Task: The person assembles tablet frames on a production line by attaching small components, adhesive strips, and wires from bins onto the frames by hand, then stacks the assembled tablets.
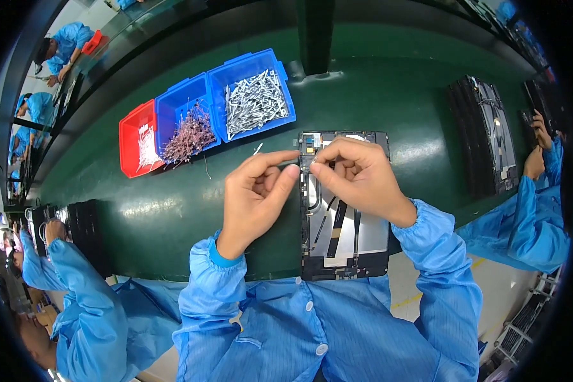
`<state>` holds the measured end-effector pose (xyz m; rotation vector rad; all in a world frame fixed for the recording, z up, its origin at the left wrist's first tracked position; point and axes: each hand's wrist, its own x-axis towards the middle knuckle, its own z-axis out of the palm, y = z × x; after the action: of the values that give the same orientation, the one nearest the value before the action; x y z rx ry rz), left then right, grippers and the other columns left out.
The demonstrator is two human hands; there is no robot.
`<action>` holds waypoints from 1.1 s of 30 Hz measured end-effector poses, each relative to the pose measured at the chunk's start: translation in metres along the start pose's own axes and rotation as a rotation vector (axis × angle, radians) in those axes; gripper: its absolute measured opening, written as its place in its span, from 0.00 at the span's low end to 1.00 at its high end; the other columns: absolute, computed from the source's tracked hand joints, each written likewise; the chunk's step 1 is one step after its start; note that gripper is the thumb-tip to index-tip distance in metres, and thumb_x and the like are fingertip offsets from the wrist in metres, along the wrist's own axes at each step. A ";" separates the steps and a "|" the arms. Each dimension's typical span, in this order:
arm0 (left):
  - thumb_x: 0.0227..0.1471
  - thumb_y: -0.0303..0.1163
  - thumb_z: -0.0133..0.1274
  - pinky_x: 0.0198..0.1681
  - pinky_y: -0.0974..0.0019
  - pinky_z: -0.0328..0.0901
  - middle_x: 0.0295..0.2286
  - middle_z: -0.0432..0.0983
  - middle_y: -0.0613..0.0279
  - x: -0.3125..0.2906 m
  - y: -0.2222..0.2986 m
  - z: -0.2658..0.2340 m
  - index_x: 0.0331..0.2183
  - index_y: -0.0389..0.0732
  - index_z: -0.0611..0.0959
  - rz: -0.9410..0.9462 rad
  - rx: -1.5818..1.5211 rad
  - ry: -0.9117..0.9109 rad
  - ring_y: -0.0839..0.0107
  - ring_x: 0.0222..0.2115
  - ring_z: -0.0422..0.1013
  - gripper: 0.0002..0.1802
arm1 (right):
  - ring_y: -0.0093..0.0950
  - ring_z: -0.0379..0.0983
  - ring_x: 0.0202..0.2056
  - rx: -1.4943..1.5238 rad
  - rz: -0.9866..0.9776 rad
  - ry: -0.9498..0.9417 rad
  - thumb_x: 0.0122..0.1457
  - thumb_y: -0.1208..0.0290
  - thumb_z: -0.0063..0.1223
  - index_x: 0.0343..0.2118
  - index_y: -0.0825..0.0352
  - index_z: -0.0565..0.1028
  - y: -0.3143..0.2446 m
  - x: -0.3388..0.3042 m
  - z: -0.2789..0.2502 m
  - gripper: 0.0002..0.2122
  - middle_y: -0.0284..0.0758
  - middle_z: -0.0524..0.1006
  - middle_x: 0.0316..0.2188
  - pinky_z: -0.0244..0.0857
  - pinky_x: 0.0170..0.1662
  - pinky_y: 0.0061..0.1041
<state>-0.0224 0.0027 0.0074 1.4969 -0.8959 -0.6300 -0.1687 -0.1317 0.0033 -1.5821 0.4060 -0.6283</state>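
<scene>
An opened tablet-like device point(379, 235), its inner boards, flat ribbon cables and silvery plate exposed, lies on the green table in front of me. At its upper left edge my right hand point(363, 175) pinches with thumb and forefinger. Whatever sits between those fingertips is too small to make out. My left hand point(254, 197) hovers just left of the device, forefinger stretched toward the same edge. Its thumb tip stays apart from that forefinger, and the other fingers curl in. Beyond the left hand, a small white piece point(258, 148) rests on the table.
Toward the back left stand a red bin point(128, 148) of white pieces, a blue bin point(165, 105) of reddish wires and another blue bin point(219, 79) of silvery strips. Black device stacks point(471, 140) flank me right and left. Co-workers in blue sit on both sides; a dark post point(316, 38) rises behind.
</scene>
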 end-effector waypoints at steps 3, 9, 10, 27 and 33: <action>0.54 0.22 0.60 0.24 0.80 0.50 0.23 0.61 0.75 0.000 0.004 0.004 0.38 0.33 0.85 -0.005 -0.092 -0.075 0.88 0.22 0.54 0.08 | 0.10 0.62 0.18 -0.147 -0.056 -0.071 0.53 0.79 0.62 0.30 0.71 0.80 -0.003 0.000 -0.003 0.03 0.30 0.76 0.23 0.53 0.20 0.15; 0.53 0.21 0.60 0.23 0.80 0.50 0.22 0.63 0.75 0.000 -0.007 0.003 0.34 0.33 0.84 0.002 -0.127 -0.117 0.88 0.21 0.55 0.04 | 0.11 0.63 0.18 -0.184 -0.020 -0.096 0.50 0.79 0.63 0.29 0.70 0.80 -0.008 0.000 -0.002 0.03 0.30 0.77 0.23 0.54 0.20 0.15; 0.53 0.21 0.60 0.19 0.79 0.47 0.20 0.63 0.75 0.001 -0.009 0.003 0.32 0.34 0.83 -0.015 -0.249 -0.118 0.89 0.19 0.53 0.02 | 0.12 0.63 0.18 -0.210 -0.071 -0.104 0.50 0.79 0.63 0.29 0.70 0.80 -0.006 0.000 -0.002 0.04 0.30 0.77 0.24 0.54 0.20 0.15; 0.60 0.32 0.55 0.32 0.73 0.67 0.27 0.80 0.62 0.038 -0.026 -0.148 0.38 0.33 0.85 0.239 0.250 0.841 0.78 0.27 0.73 0.12 | 0.10 0.69 0.24 -0.031 -0.101 0.215 0.61 0.79 0.56 0.37 0.73 0.73 -0.013 -0.001 -0.010 0.04 0.32 0.78 0.28 0.59 0.23 0.11; 0.58 0.29 0.55 0.31 0.73 0.66 0.27 0.79 0.55 0.029 -0.031 -0.143 0.41 0.32 0.85 0.243 0.861 0.902 0.74 0.26 0.73 0.12 | 0.12 0.72 0.25 0.083 -0.013 0.194 0.61 0.78 0.56 0.37 0.74 0.74 -0.019 0.001 -0.020 0.05 0.34 0.79 0.28 0.63 0.25 0.10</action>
<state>0.1159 0.0586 -0.0012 2.0872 -0.6045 0.6945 -0.1817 -0.1459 0.0230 -1.4510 0.5071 -0.8024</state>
